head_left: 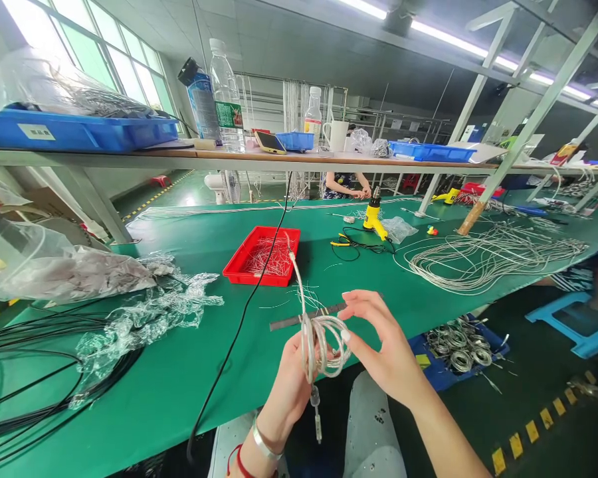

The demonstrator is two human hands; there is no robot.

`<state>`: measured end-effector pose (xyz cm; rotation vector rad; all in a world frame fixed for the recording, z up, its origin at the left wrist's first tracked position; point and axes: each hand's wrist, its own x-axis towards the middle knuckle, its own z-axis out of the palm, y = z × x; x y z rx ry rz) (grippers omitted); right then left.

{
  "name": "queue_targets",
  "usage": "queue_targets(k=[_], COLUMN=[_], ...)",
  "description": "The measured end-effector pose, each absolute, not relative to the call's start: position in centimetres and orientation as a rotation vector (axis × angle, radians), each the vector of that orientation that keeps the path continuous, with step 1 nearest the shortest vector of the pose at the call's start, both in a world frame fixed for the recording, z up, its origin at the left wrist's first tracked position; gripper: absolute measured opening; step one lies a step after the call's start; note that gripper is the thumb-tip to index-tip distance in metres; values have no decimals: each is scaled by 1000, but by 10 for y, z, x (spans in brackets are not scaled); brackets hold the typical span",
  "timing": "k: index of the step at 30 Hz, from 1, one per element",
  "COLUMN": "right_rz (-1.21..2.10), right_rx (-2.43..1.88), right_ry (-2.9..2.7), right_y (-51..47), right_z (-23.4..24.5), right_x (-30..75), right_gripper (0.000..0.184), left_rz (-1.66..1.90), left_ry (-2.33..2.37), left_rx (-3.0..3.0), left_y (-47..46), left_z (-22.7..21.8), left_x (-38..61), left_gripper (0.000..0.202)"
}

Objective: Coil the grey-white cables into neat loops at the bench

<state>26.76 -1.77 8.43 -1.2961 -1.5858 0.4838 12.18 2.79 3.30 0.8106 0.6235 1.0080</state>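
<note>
At the far left, a blue tray (99, 131) is sitting on the shelf (264, 160), carrying a clear plastic bag (70, 86). On the desk (179, 372), a red tray (236, 272) is holding thin wire pieces (269, 260). Above the near edge, the left hand (290, 380) is gripping a coiled cable (329, 345); its loops are standing upright, one end pointing away toward the red tray, the connector (315, 397) hanging down. The right hand (386, 352) is spreading thumb and fingers at its right side. Lower right, a blue bin (431, 380) is containing bundled cables (461, 348).

Glare whitens the windows (102, 26) at upper left; tubes (448, 38) glow at upper right; wide-angle stretch warps the edges.
</note>
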Motion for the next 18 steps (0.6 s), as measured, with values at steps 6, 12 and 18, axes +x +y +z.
queue_targets(k=[6,12,18], right_rz=[412,731,712], right_rx=[-1444,-1257,-1326], right_ry=[-1744,-1662,-1752], right_y=[-13,-21,-32], right_z=[91,89,79], right_x=[267,271,258], right_gripper=[17,30,63], left_rz=[978,991,955], left_ry=[552,399,410], left_rx=[875,468,381], left_y=[27,30,27], left_z=[32,31,31], left_x=[120,117,121], left_gripper=[18,36,34])
